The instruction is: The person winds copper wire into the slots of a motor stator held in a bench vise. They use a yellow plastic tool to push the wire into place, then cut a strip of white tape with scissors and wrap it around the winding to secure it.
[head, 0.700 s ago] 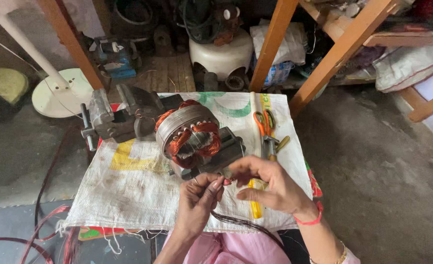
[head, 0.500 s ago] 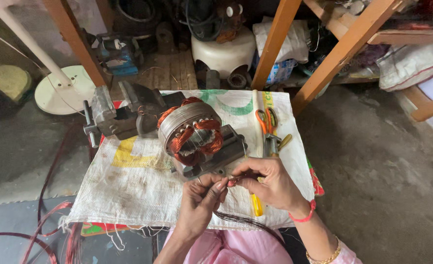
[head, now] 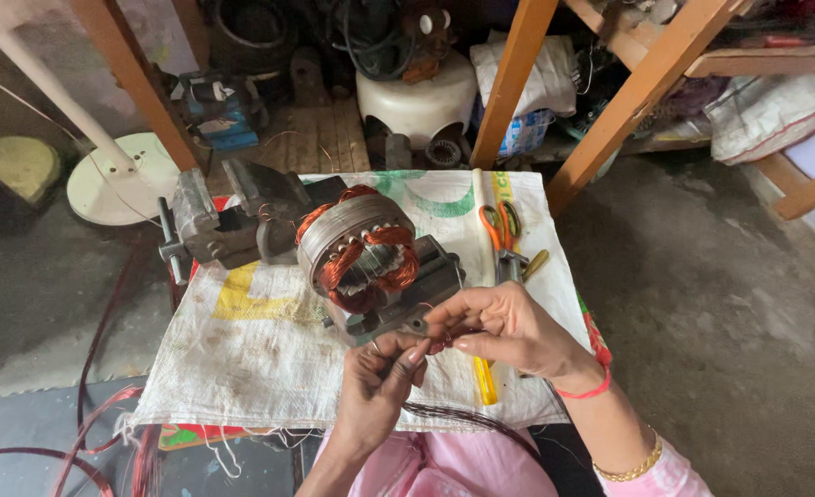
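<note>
My low work surface draped in a stained white woven sack [head: 242, 340], grey bench vise [head: 219, 225] on its far left, copper-wound motor stator [head: 357, 253] mid-cloth, orange-handled scissors [head: 498, 225] and yellow-handled tool [head: 486, 379] to my right.

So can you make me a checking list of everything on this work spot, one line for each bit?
Surface: white woven sack cloth spread flat, stained.
Job's things: round grey metal motor stator with copper wire coils sits on a grey metal block; thin copper wire pinched between both hands.
Clutter: grey metal bench vise, orange-handled scissors, yellow-handled tool partly under the right hand.
Grippers: left hand and right hand meet, fingertips closed on the wire.
Cables: reddish copper wire loops hang off the cloth's left edge.
Surroundings: wooden frame legs, white fan base, cement floor.
</note>
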